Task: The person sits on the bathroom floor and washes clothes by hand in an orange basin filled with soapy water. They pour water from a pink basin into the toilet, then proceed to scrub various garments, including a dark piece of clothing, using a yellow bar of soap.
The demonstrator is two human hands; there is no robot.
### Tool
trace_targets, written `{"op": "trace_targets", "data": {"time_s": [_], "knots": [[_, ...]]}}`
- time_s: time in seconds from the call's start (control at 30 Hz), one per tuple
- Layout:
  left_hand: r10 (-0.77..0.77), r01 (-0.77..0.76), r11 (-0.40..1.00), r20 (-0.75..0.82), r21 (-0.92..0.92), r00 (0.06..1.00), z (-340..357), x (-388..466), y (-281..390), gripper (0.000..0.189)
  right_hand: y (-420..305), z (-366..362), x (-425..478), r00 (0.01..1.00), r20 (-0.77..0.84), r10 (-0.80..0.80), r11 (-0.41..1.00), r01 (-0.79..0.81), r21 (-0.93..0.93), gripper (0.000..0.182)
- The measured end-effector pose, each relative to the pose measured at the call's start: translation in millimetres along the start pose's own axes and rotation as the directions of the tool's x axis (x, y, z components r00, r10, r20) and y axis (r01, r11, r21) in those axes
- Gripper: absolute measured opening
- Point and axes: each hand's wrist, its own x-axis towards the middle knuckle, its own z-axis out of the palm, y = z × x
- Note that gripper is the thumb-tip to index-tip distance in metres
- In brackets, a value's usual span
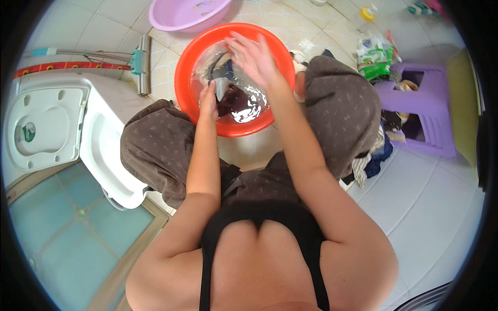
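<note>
Between my knees a red plastic basin (186, 93) stands on the tiled floor with water and several cloth items in it. My left hand (208, 100) is at the basin's left side, its fingers closed on a light grey cloth (222, 87). Dark maroon cloth (235, 99) lies in the water just right of that hand. My right hand (253, 58) is raised above the basin's right half, fingers apart, holding nothing. Under its fingers, dark blue and beige cloth (222, 66) shows partly in the water.
A pink-purple basin (167, 19) stands beyond. To the left are a mop (144, 66) and a white toilet-like fixture (105, 144) with an open lid (46, 128). At right are a purple plastic stool (435, 105), a green-white plastic packet (373, 58), a yellow-capped bottle (366, 14) and piled clothes (375, 159).
</note>
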Motion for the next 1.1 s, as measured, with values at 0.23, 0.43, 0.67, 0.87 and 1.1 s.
{"op": "trace_targets", "data": {"time_s": [0.23,0.43,0.67,0.87,1.1], "knots": [[-0.013,0.013,1.0,0.065,-0.001,0.998,7,5,-2,0.022,-161,5,50,0.966,-0.015,-0.258,0.201,0.038,-0.979,0.042],[-0.045,0.046,0.998,-0.012,0.04,0.999,15,-8,6,0.025,-287,-142,1,0.819,-0.269,-0.507,-0.118,-0.374,-0.92,0.026],[-0.195,0.196,0.981,0.071,-0.008,0.978,18,11,6,0.038,-229,-393,-138,0.564,-0.734,-0.378,0.661,-0.391,-0.641,0.013],[-0.207,0.218,0.975,0.16,-0.053,0.965,42,16,20,0.05,-193,-411,-159,0.674,-0.736,-0.062,0.972,0.209,0.109,0.037],[-0.248,0.246,0.968,0.03,0.039,0.968,52,24,12,0.051,-183,-404,-139,0.626,-0.769,-0.131,0.978,0.21,0.004,0.051]]}}
